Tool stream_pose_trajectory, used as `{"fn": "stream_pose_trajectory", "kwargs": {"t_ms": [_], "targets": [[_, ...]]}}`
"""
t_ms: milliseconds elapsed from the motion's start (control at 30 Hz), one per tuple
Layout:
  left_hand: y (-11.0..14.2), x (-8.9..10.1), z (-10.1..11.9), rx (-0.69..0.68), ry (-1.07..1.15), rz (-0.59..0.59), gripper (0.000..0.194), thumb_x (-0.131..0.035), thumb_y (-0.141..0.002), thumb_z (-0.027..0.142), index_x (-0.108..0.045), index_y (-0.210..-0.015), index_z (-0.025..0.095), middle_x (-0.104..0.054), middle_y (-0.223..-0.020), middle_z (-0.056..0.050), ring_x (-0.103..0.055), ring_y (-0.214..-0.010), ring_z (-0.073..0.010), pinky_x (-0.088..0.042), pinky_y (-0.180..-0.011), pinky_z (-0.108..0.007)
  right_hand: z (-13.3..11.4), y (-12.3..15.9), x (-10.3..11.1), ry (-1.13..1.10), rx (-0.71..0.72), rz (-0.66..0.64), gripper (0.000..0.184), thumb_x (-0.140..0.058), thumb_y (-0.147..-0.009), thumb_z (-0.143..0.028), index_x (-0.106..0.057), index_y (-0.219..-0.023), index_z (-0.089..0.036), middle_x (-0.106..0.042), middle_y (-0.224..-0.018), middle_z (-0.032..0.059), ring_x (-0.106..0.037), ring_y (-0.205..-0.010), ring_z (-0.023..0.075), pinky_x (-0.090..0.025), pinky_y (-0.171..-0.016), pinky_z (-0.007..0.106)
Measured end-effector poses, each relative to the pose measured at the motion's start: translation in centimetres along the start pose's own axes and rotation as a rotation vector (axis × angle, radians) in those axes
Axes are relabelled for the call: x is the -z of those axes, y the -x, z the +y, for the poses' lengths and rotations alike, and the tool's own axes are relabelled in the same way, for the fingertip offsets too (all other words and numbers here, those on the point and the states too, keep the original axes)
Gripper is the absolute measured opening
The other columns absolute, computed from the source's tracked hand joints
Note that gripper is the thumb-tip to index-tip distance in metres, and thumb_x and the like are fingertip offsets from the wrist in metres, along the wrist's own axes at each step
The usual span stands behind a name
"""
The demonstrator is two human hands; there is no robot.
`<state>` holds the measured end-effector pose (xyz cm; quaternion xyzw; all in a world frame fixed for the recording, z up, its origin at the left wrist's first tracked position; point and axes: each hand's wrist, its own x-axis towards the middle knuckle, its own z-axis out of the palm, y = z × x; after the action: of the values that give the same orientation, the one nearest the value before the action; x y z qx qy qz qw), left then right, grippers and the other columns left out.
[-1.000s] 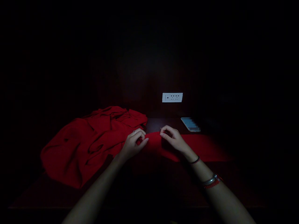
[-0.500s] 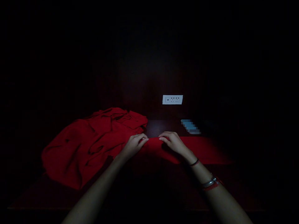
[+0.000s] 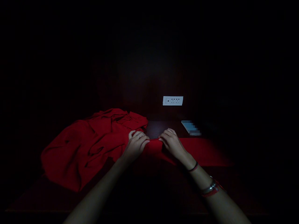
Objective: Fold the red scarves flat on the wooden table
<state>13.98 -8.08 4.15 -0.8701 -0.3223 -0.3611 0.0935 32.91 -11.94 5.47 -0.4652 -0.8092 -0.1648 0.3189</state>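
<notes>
A long piece of red cloth (image 3: 203, 151) lies across the dark table, its right part flat and its left part heaped in a crumpled pile (image 3: 88, 146). My left hand (image 3: 136, 143) pinches the far edge of the cloth between thumb and fingers; a ring shows on one finger. A short stretch to the right, my right hand (image 3: 171, 142) pinches the same edge. Between the two hands the edge runs nearly straight. The cloth below my hands falls into shadow, so its lower part there is hard to make out.
Behind the cloth, a light-blue flat object (image 3: 191, 128), partly pixelated, lies on the table (image 3: 156, 129). A white power socket (image 3: 173, 100) is set in the dark upright panel at the back. The table's front edge shows faintly at lower left. Deep darkness surrounds everything else.
Both hands have turned slightly at the cloth's edge: my left hand's fingers and ring now show more, and my right hand's fingers are curled more. The pile has stayed put.
</notes>
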Motion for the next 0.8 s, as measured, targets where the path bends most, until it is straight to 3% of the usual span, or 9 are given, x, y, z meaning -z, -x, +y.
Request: {"fn": "stream_pose_trajectory", "kwargs": {"t_ms": [133,300,467,567,700,800], "targets": [[0.0,-0.4,-0.2,0.014,-0.075,0.004,0.018,-0.039,-0.082,0.026,-0.054,-0.075,0.02,-0.058,-0.074,0.0,-0.049,-0.081,-0.0163,-0.023,-0.087,-0.039,0.0,0.0,0.0,0.051,-0.025,-0.037,0.014,-0.045,-0.079,-0.016,-0.058,-0.078,-0.017,-0.054,-0.075,0.0049,-0.044,-0.077,0.0172,-0.027,-0.088,0.037],[0.0,0.4,-0.8,0.015,-0.096,0.054,0.017,-0.038,-0.083,0.024,-0.053,-0.077,0.02,-0.059,-0.079,-0.001,-0.048,-0.082,-0.0166,-0.022,-0.089,-0.04,1.4,0.3,-0.6,-0.033,-0.033,-0.175,0.013,-0.047,-0.078,-0.02,-0.06,-0.077,-0.016,-0.054,-0.077,0.0052,-0.043,-0.078,0.0172,-0.033,-0.078,0.033],[0.0,1.7,-2.2,0.168,-0.155,0.111,0.017,-0.037,-0.082,0.023,-0.054,-0.078,0.02,-0.058,-0.081,-0.004,-0.048,-0.086,-0.0202,-0.023,-0.087,-0.043,1.9,0.5,-1.3,-0.167,0.0,-0.192,0.014,-0.051,-0.077,-0.027,-0.058,-0.075,-0.016,-0.054,-0.088,0.0064,-0.044,-0.087,0.017,-0.034,-0.079,0.031],[0.1,1.4,-2.1,0.273,-0.119,0.036,0.018,-0.037,-0.081,0.025,-0.054,-0.083,0.02,-0.059,-0.087,-0.005,-0.047,-0.09,-0.0218,-0.024,-0.086,-0.045,1.2,0.4,-1.5,-0.27,-0.06,-0.099,0.015,-0.044,-0.082,-0.024,-0.056,-0.08,-0.015,-0.056,-0.083,0.0058,-0.047,-0.083,0.0152,-0.036,-0.078,0.029],[0.1,0.2,-0.8,0.267,0.114,-0.144,0.028,-0.04,-0.08,0.033,-0.048,-0.105,0.023,-0.056,-0.106,-0.004,-0.044,-0.102,-0.0207,-0.016,-0.093,-0.047,0.6,0.2,-1.4,-0.407,-0.142,-0.024,0.018,-0.038,-0.083,-0.022,-0.055,-0.085,-0.016,-0.058,-0.082,0.0044,-0.051,-0.077,0.0133,-0.039,-0.071,0.025],[-0.2,0.0,-0.3,0.238,0.277,-0.26,0.026,-0.042,-0.078,0.036,-0.054,-0.095,0.021,-0.061,-0.095,-0.002,-0.05,-0.093,-0.0182,-0.022,-0.092,-0.04,1.1,0.2,-1.0,-0.452,-0.156,-0.026,0.018,-0.038,-0.083,-0.021,-0.055,-0.087,-0.016,-0.06,-0.084,0.004,-0.053,-0.078,0.0132,-0.039,-0.072,0.024]]}}
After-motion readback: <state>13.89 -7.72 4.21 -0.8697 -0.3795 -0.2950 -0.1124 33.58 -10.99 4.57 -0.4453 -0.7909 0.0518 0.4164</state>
